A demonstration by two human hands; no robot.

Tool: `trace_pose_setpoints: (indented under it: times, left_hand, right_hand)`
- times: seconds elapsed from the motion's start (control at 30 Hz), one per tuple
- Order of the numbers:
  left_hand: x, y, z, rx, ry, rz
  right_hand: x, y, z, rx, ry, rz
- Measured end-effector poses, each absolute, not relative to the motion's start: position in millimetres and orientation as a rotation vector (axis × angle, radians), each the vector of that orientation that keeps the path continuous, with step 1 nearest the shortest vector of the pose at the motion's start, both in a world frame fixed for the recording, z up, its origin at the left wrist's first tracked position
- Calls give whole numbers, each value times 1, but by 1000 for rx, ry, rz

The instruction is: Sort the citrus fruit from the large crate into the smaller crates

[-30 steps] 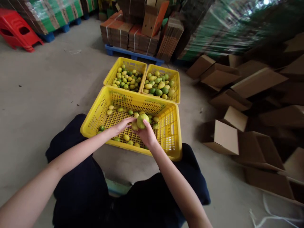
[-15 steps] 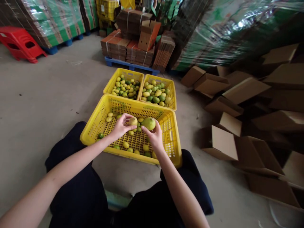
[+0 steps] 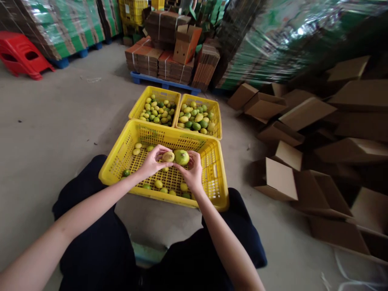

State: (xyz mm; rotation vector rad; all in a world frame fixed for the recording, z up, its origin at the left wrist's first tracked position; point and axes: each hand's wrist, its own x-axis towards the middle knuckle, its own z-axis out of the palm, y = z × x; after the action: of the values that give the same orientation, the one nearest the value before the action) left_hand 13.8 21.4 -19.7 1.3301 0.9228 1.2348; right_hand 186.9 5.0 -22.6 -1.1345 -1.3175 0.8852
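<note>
Between the thumb and fingers of my left hand [image 3: 155, 162] is a small yellow lemon [image 3: 168, 157]. My right hand [image 3: 193, 171] grips a larger green-yellow lemon [image 3: 182, 157], held close beside the first one. Both hands are above the front yellow crate [image 3: 121, 155], whose perforated floor shows between scattered fruit. Inside it lie a pair of yellow lemons [image 3: 137, 148] at the left, a dark green one [image 3: 126, 173] near the left wall and several more along the near side. My hands hide some of the crate's middle.
Behind stand two smaller yellow crates, left [image 3: 133, 109] and right [image 3: 220, 121], filled with green and yellow lemons. Flattened cartons [image 3: 145, 60] sit on a blue pallet [image 3: 163, 84]. Open cardboard boxes [image 3: 321, 194] crowd the right. A red stool [image 3: 22, 54] stands far left.
My right hand has moved left, bringing the larger lemon up beside the small one and turning it. My left hand keeps its lemon nearly in place. The whole view has shifted slightly.
</note>
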Motion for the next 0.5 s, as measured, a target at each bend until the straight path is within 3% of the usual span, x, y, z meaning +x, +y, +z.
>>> trace_pose_setpoints:
  times: [0.5]
  left_hand:
    - [7,24,-19,763,952,1203]
  right_hand:
    - [182,5,-18,-993,-856,1368]
